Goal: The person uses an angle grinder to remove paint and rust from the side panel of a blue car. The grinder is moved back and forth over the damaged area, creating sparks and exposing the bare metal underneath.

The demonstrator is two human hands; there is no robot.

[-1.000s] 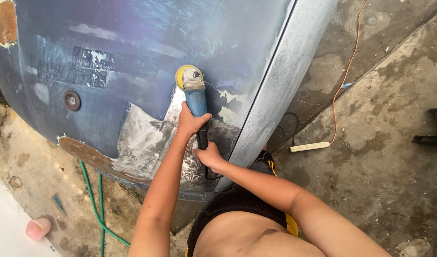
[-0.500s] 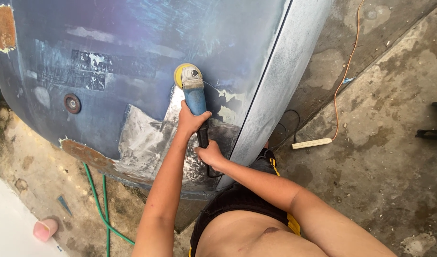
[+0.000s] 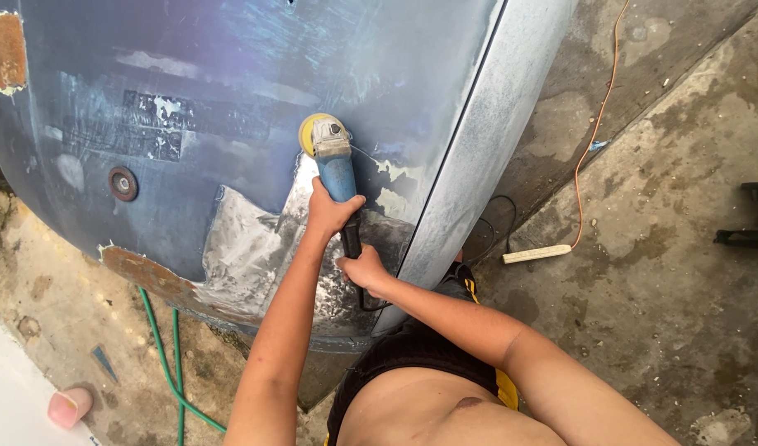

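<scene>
Both hands clenched on blue grinder (image 3: 339, 169): left hand (image 3: 331, 211) round body, right hand (image 3: 364, 270) on rear grip, yellow disc (image 3: 310, 132) against scuffed blue car panel (image 3: 230, 99).

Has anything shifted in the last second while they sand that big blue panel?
Hardly anything. The blue angle grinder with its yellow sanding pad sits at the same spot on the blue metal panel. The left hand and right hand keep their grip. Only the view drifted slightly.
</scene>
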